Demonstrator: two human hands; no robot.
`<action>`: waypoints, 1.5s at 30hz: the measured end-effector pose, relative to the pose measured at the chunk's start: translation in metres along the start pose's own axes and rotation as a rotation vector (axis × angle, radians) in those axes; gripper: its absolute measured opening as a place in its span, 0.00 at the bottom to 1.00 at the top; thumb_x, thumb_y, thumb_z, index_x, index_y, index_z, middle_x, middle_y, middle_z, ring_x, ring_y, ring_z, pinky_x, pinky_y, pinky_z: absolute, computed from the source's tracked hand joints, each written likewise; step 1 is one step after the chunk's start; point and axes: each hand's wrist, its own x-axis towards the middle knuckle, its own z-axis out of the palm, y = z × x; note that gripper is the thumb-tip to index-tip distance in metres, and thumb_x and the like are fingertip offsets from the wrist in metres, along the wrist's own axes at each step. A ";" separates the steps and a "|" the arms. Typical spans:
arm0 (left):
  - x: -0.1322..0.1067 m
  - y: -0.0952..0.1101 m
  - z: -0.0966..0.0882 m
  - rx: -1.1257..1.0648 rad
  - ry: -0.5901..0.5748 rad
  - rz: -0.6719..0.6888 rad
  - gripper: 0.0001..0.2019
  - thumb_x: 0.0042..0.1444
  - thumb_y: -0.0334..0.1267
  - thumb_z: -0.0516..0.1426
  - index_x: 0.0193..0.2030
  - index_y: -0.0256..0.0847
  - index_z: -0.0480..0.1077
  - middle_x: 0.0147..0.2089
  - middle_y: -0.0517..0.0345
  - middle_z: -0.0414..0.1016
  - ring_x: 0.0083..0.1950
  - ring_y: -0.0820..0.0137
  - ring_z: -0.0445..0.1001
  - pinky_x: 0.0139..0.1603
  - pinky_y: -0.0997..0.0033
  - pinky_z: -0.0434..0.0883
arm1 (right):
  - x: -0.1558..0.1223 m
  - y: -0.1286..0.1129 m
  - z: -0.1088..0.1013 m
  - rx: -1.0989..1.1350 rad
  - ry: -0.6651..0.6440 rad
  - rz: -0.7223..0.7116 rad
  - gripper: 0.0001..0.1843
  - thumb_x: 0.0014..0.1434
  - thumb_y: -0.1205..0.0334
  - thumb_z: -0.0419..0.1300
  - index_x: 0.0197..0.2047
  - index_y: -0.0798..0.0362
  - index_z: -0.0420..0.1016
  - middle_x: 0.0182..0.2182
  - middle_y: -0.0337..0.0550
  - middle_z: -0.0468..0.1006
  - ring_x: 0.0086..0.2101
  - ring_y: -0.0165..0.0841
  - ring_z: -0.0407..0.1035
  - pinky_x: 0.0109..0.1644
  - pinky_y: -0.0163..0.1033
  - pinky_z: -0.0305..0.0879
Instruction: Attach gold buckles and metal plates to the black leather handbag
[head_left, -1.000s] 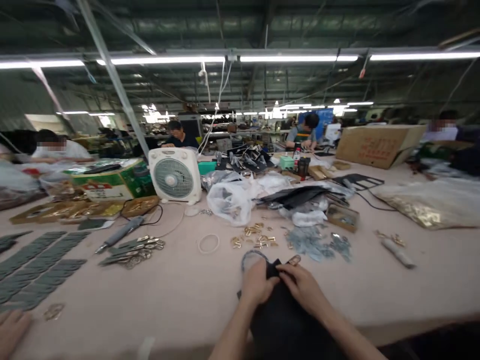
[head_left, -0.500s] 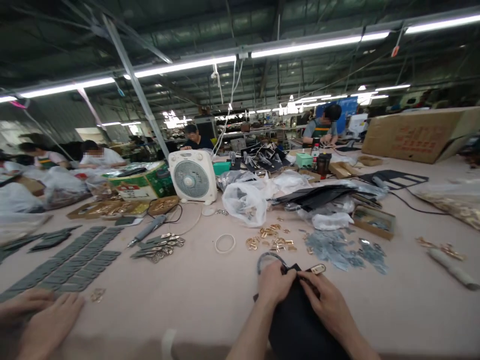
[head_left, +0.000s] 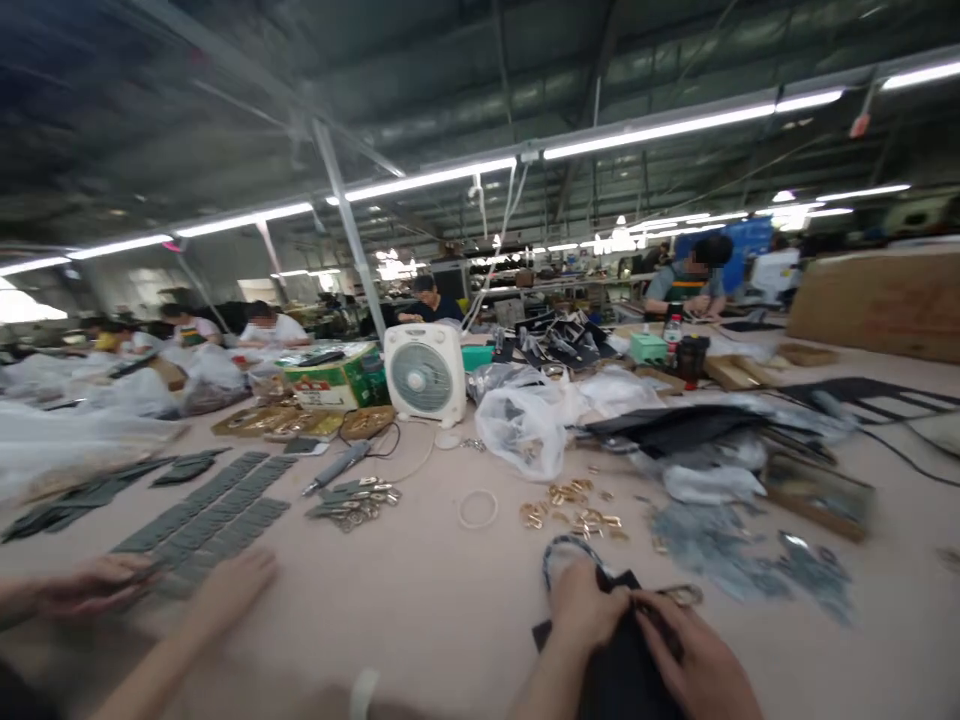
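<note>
At the bottom of the view, both my hands grip a black leather piece [head_left: 626, 670] lying on the pale table [head_left: 442, 610]. My left hand [head_left: 585, 605] is closed on its upper left corner. My right hand [head_left: 694, 665] is closed over its right side, just below a gold metal clasp [head_left: 679, 596] at the piece's top edge. A grey ring strap [head_left: 559, 552] loops out beyond my left hand. Loose gold buckles [head_left: 574, 510] lie further out.
A co-worker's two hands [head_left: 157, 590] rest at the lower left by rows of grey leather tabs [head_left: 206, 510]. A white box fan [head_left: 424, 375], clear plastic bags [head_left: 525, 425], a green box [head_left: 334, 375], a white ring [head_left: 478, 508] and a cardboard carton [head_left: 877, 300] stand further back. Other people sit at far tables.
The view has swung left and up, so my hands sit lower and further right in it. The co-worker's hands have come into sight at the lower left. My grip on the black piece is unchanged.
</note>
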 end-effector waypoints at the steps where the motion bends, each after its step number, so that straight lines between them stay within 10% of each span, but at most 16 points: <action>1: -0.002 0.002 -0.003 -0.025 0.031 -0.055 0.19 0.59 0.52 0.61 0.51 0.44 0.78 0.50 0.47 0.83 0.50 0.54 0.81 0.50 0.60 0.76 | 0.002 -0.013 -0.004 0.005 -0.011 0.016 0.16 0.67 0.49 0.59 0.54 0.40 0.81 0.44 0.44 0.85 0.39 0.42 0.82 0.45 0.45 0.80; 16: 0.024 -0.007 0.002 -0.071 -0.065 -0.023 0.19 0.61 0.55 0.60 0.36 0.40 0.81 0.36 0.52 0.84 0.40 0.61 0.81 0.35 0.70 0.69 | 0.015 -0.031 -0.019 0.146 -0.014 0.100 0.13 0.66 0.60 0.60 0.51 0.46 0.82 0.36 0.42 0.82 0.33 0.36 0.75 0.39 0.42 0.74; 45: 0.017 -0.006 0.009 -0.119 0.026 -0.073 0.15 0.62 0.51 0.60 0.37 0.42 0.79 0.35 0.53 0.83 0.43 0.60 0.80 0.38 0.68 0.67 | 0.013 -0.035 -0.018 0.236 0.048 0.201 0.10 0.64 0.60 0.62 0.47 0.48 0.82 0.36 0.42 0.82 0.33 0.34 0.75 0.38 0.39 0.73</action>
